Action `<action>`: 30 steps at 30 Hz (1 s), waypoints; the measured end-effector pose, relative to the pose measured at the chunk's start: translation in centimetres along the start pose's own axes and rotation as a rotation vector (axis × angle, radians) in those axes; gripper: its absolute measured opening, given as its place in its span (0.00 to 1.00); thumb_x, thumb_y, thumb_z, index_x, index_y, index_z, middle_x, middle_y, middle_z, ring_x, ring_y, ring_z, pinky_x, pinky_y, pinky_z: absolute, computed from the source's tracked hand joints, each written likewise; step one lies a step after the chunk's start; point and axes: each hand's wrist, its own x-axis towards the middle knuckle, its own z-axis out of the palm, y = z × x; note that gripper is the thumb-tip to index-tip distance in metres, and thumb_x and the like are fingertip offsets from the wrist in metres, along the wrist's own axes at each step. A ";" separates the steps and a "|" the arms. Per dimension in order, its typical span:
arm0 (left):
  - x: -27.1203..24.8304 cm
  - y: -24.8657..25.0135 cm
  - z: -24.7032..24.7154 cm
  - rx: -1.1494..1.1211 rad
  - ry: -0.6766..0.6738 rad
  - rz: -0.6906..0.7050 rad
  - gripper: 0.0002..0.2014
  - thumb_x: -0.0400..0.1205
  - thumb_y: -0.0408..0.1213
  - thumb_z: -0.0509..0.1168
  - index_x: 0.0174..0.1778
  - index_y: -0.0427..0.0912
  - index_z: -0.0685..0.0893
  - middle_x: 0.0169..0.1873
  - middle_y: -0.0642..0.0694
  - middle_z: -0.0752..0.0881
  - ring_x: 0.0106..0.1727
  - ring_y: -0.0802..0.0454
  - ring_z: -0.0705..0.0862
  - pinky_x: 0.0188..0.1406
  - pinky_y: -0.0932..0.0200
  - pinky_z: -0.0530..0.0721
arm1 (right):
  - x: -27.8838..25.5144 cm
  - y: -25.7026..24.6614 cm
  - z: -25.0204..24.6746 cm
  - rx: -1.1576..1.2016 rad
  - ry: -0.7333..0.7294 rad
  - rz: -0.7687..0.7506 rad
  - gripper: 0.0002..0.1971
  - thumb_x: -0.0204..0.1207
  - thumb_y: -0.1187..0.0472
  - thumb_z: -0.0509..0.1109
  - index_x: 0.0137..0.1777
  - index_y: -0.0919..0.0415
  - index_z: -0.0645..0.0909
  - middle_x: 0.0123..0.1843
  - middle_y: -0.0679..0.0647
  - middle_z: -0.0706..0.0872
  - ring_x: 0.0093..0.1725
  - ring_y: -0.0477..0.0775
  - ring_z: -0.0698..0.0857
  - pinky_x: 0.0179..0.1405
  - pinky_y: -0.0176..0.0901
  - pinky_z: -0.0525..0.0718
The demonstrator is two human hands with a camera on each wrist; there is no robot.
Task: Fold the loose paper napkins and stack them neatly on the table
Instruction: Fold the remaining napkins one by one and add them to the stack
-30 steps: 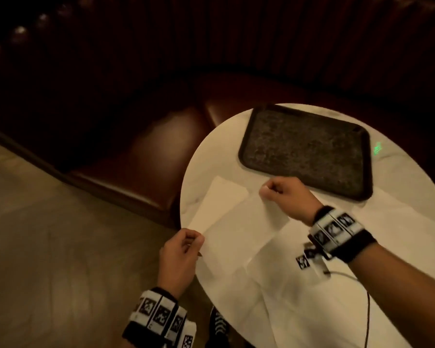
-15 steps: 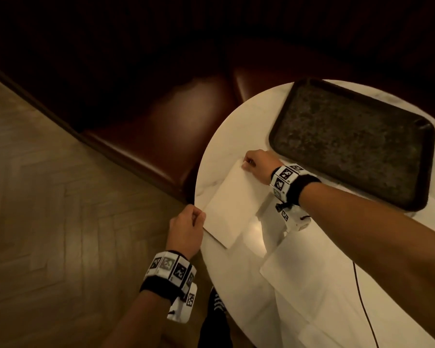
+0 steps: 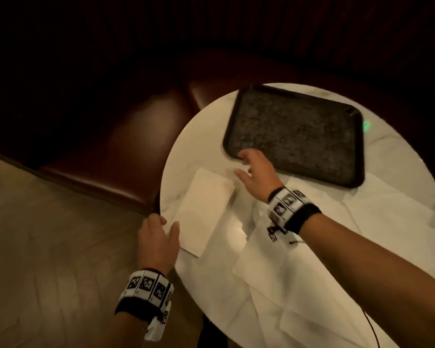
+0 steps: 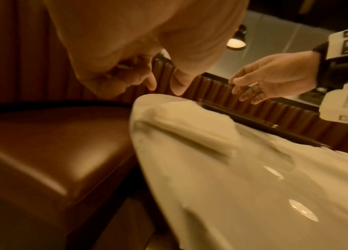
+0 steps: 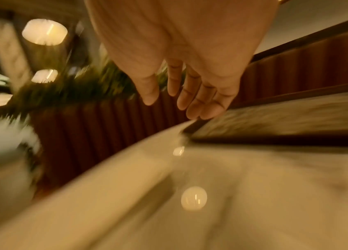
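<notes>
A folded white napkin (image 3: 204,209) lies flat near the left edge of the round marble table (image 3: 206,126); the left wrist view shows the folded napkin (image 4: 192,128) as a thin stack. My left hand (image 3: 158,237) hovers at its near corner with relaxed fingers, holding nothing. My right hand (image 3: 254,169) is open above the table between the napkin and the tray, fingers spread; the right hand (image 5: 181,94) holds nothing in its wrist view. Several loose unfolded napkins (image 3: 299,280) lie spread over the near right of the table.
A dark rectangular tray (image 3: 296,136) sits at the table's far side, its near corner just beyond my right fingers. A brown leather bench (image 3: 116,156) wraps the table's left and back. Wooden floor (image 3: 48,247) lies to the left. A cable (image 3: 369,322) trails from my right wrist.
Both hands laid the folded napkin on the table and let go of it. The right hand has lifted away toward the tray; the left hand has opened at the near corner.
</notes>
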 end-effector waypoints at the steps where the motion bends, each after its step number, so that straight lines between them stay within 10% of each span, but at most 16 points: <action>1: -0.7 1.0 0.1 0.006 0.009 0.065 0.11 0.82 0.46 0.64 0.53 0.44 0.74 0.52 0.50 0.73 0.54 0.53 0.71 0.53 0.56 0.74 | -2.0 0.9 -2.1 0.047 0.071 0.039 0.17 0.76 0.60 0.71 0.63 0.61 0.77 0.56 0.57 0.82 0.52 0.54 0.82 0.52 0.37 0.78; 6: -5.2 5.6 4.3 0.115 -0.212 0.495 0.13 0.83 0.50 0.62 0.57 0.47 0.80 0.52 0.48 0.78 0.53 0.48 0.75 0.58 0.49 0.77 | -15.5 4.9 -10.4 0.278 0.324 0.365 0.05 0.77 0.63 0.70 0.51 0.53 0.81 0.47 0.48 0.87 0.43 0.48 0.85 0.45 0.42 0.80; 14: -8.6 11.5 9.5 0.315 -0.519 0.515 0.21 0.82 0.55 0.59 0.68 0.51 0.73 0.66 0.49 0.73 0.67 0.47 0.71 0.65 0.49 0.72 | -32.6 7.2 -12.0 0.514 0.581 0.758 0.07 0.79 0.69 0.68 0.49 0.55 0.83 0.46 0.58 0.89 0.44 0.58 0.87 0.38 0.47 0.84; 21: -11.9 15.3 12.8 0.410 -0.623 0.592 0.23 0.81 0.59 0.59 0.67 0.51 0.75 0.66 0.50 0.76 0.67 0.48 0.72 0.66 0.48 0.69 | -37.1 8.2 -8.7 0.596 0.589 0.889 0.07 0.78 0.68 0.69 0.48 0.54 0.83 0.46 0.57 0.88 0.44 0.56 0.87 0.38 0.40 0.81; 30: -13.1 17.0 16.2 0.293 -0.693 0.134 0.34 0.79 0.50 0.67 0.75 0.39 0.62 0.66 0.41 0.80 0.66 0.41 0.80 0.71 0.47 0.70 | -36.5 7.6 -6.8 0.601 0.584 0.893 0.09 0.78 0.66 0.69 0.46 0.49 0.83 0.42 0.51 0.88 0.43 0.52 0.87 0.42 0.43 0.85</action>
